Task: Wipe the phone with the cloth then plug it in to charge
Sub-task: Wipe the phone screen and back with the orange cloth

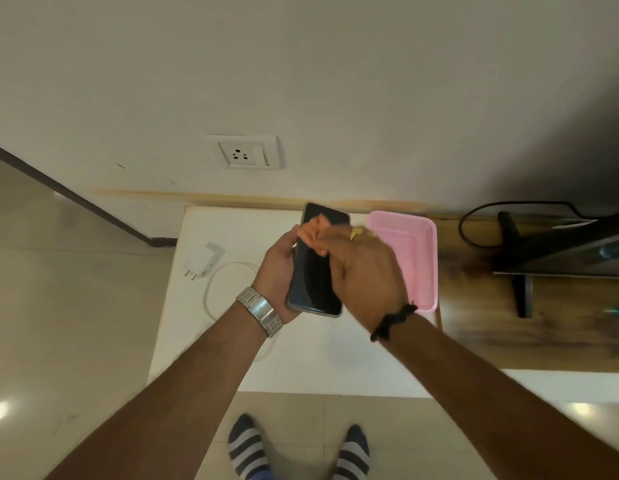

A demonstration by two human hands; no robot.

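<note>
Phone (316, 268) sits screen-up in my left hand (278, 268), fingers wrapped around its edges, held above the white counter (231, 358) in front of me. My right hand (365, 275) pinches the orange cloth (316, 233), bunched in my fingertips, and presses it against the upper part of the dark glass. To wipe well, I judge I should flatten the cloth so more of it meets the screen, run long strokes from top to bottom, and keep my left grip on the sides so my own fingers don't smear the glass again. The lower half of the screen looks not yet covered.

Below, the white charger adapter (204, 259) lies on the counter with its white cable (228, 271) looping toward me. A wall socket (244, 154) sits on the pale wall above, unoccupied. A pink plastic basket (422, 258) rests just right of my hands, and beyond it a wooden surface (481, 323) carries a dark monitor stand (522, 292). Glossy floor tiles (58, 306) lie on the left.
</note>
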